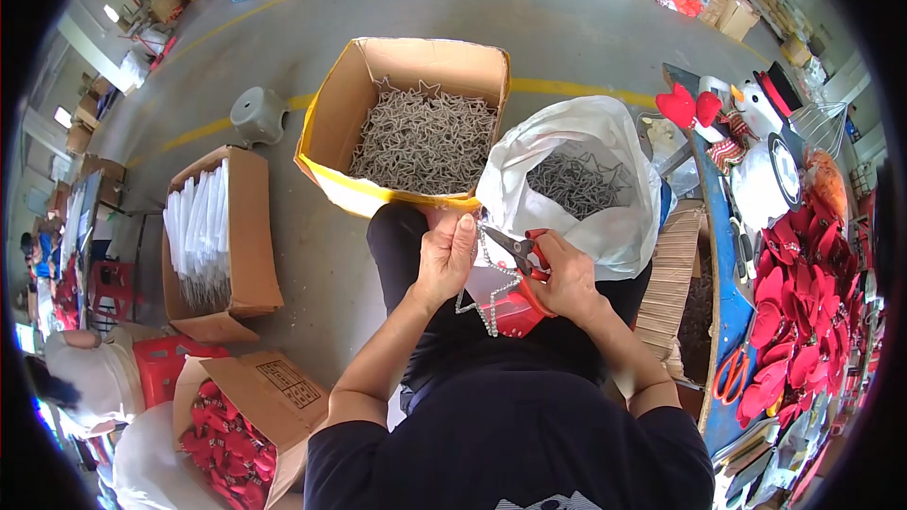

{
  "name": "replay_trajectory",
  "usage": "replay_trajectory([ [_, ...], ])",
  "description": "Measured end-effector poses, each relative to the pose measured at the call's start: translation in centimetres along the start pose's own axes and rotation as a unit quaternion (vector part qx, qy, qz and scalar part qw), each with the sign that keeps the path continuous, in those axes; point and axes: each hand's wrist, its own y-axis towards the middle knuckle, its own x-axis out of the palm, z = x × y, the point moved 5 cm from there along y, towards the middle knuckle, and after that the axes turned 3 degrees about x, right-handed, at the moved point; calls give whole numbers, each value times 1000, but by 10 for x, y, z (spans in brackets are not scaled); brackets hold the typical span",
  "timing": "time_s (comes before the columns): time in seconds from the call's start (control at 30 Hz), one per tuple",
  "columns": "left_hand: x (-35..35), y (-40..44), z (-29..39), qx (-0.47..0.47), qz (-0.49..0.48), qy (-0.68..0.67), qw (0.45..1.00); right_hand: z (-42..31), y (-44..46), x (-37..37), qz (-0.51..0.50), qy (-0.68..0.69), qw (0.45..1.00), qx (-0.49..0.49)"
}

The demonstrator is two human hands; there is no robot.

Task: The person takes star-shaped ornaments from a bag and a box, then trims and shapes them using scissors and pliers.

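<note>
My left hand (448, 253) is closed, thumb against fingers, on a star-shaped wire frame with a silver bead chain (491, 307) along it, which dangles over my lap. My right hand (567, 276) wraps round red-handled snips (531, 255). Their dark jaws point left toward my left fingertips and the top of the star; I cannot tell whether the jaws touch the chain. Beneath the hands, a red object (521, 314) with small pale dots sits on my lap, partly hidden.
Ahead stands a cardboard box (331, 146) of grey wire stars, beside a white bag (635, 227) with more of them. Left are a box (253, 246) of white-wrapped pieces and a grey stool (259, 116). The blue workbench (723, 321) at right holds red felt pieces and orange-handled scissors (731, 376).
</note>
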Motion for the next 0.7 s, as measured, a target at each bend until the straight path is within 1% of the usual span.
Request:
replay_trajectory([
  [0.07, -1, -2, -6, -8, 2, -9, 1000, 0, -1, 0, 1, 2, 1000, 8],
  [0.17, 1, -3, -9, -13, -4, -23, 1000, 0, -2, -1, -29, -22, 999, 23],
  [0.3, 4, -3, -11, -27, -14, -22, 999, 7, -6, 0, -27, -13, 999, 24],
  [0.4, 6, -2, -13, -71, -43, -50, 995, 10, -9, -1, -34, -5, 999, 40],
  [0.47, 9, -1, 1, -54, -86, -119, 988, 11, -10, -4, -35, -8, 998, 46],
  [0.5, 10, 1, 9, -45, -109, -152, 981, 10, -11, -6, -53, -11, 998, 29],
  [0.57, 8, -2, 7, -39, -162, -111, 980, 6, -12, -16, -83, -17, 996, -10],
  [0.6, 6, -4, 8, -33, -189, -88, 977, 3, -12, -22, -79, -32, 996, -22],
  [0.63, 3, -4, 14, -85, -218, -76, 969, -1, -13, -28, -75, -48, 996, -33],
  [0.7, 3, -3, 36, -72, -236, -27, 969, -6, -17, -38, -78, -74, 993, -53],
])
